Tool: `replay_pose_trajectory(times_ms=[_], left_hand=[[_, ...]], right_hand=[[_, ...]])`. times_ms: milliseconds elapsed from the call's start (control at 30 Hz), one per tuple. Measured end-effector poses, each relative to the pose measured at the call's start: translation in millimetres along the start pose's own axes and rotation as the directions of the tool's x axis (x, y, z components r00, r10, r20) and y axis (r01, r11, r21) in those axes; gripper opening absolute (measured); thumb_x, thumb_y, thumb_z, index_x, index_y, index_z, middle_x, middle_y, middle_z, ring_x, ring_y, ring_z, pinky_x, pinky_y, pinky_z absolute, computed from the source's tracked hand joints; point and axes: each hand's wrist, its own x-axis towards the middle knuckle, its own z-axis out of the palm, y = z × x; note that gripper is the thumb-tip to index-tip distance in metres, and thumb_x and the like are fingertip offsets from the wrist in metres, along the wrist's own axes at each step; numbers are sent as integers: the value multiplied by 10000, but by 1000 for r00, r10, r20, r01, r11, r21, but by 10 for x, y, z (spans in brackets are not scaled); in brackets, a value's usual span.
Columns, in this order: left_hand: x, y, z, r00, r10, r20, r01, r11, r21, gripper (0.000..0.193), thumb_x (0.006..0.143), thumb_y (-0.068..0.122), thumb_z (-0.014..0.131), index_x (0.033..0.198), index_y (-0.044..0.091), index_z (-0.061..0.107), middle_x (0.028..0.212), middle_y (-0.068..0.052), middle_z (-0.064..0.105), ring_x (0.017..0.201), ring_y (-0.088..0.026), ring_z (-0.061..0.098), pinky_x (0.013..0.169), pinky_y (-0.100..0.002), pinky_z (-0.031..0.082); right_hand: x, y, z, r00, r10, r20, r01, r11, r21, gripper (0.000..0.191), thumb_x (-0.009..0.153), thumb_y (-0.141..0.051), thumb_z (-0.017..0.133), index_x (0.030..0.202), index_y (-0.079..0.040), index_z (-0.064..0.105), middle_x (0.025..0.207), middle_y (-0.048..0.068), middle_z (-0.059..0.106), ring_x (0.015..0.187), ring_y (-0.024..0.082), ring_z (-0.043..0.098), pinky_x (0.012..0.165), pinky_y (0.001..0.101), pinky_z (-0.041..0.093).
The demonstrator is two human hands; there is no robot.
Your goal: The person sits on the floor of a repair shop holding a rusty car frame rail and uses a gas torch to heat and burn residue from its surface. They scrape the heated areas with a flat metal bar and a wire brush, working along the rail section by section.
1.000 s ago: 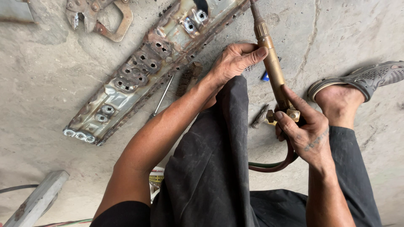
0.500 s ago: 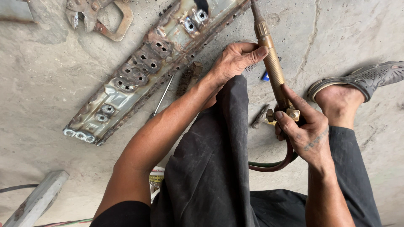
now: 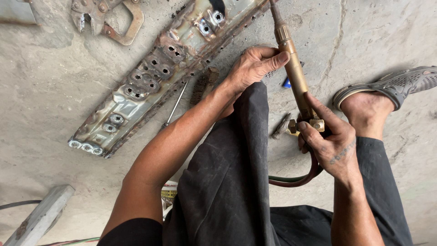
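1. At the lower left edge, a grey bar [image 3: 41, 214] lies on the concrete floor [image 3: 54, 91], with thin cables running beside it.
2. Further up, a long, rusted sheet-metal panel [image 3: 154, 77] stretches diagonally across the floor. Many of its spots are burned through into dark-rimmed holes, chiefly along the middle; the bright round spots near its lower left end look untouched, so the work along the strip seems only partly done.
3. Locking pliers [image 3: 114, 20] rest above the panel, apart from it. A thin rod [image 3: 175, 104] and a wire brush [image 3: 203, 84] lie just beside its lower edge.
4. The person squats over the job, dark trousers [image 3: 236, 182] filling the centre. The left hand [image 3: 255, 66] is curled loosely, its fingertips steadying the brass barrel of the gas torch [image 3: 296, 77].
5. The torch points up toward the panel's upper end; its tip leaves the top of the view, so whether a flame burns cannot be told.
6. The right hand [image 3: 330, 141] is closed round the torch's valve end, thumb by the brass knobs, with red and green hoses [image 3: 296, 180] curling away beneath.
7. At far right, a foot in a grey sandal [image 3: 391, 86] is planted on the floor.
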Motion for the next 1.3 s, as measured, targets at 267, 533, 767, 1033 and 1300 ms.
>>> replay_pose_trajectory(times_ms=[267,533,767,1033,1300], left_hand=[[0,-56,-2,1000,24,8,-24,1000,0,745,761,789,663,970,92,826,858,-25,758,989,-193,713,945,-480,530],[-1,-5,8,1000,-14,11,14,1000,-1,758,725,798,665,958,95,826,837,-29,760,986,-198,723,945,-486,540],[-41,55,0,1000,-14,-1,14,1000,-20,763,732,795,676,981,89,821,876,-23,756,1024,-186,701,971,-456,514],[-38,68,-1,1000,-8,-2,8,1000,-18,751,740,792,675,980,95,819,867,-12,757,1005,-170,700,950,-443,525],[-43,57,-11,1000,5,3,-5,999,-35,735,762,779,675,988,94,819,850,0,726,980,-159,675,931,-426,517]], right_hand=[[-10,33,4,1000,6,-8,-6,1000,-21,586,954,-22,682,1519,-17,529,944,55,686,673,79,605,559,242,520],[-12,6,3,1000,-2,-3,2,999,-32,570,956,-13,663,1508,-9,522,984,58,701,699,80,630,569,241,541],[-9,2,6,1000,-9,-5,9,1000,-16,570,959,0,663,1513,-7,528,991,61,691,704,78,618,578,242,537],[-9,2,5,1000,5,-16,-5,1000,-28,574,948,2,668,1506,-13,533,1001,54,699,700,73,616,574,238,532],[-1,-9,8,1000,2,-10,-2,999,-45,594,937,32,646,1518,-7,527,962,57,688,687,76,614,582,235,531]])
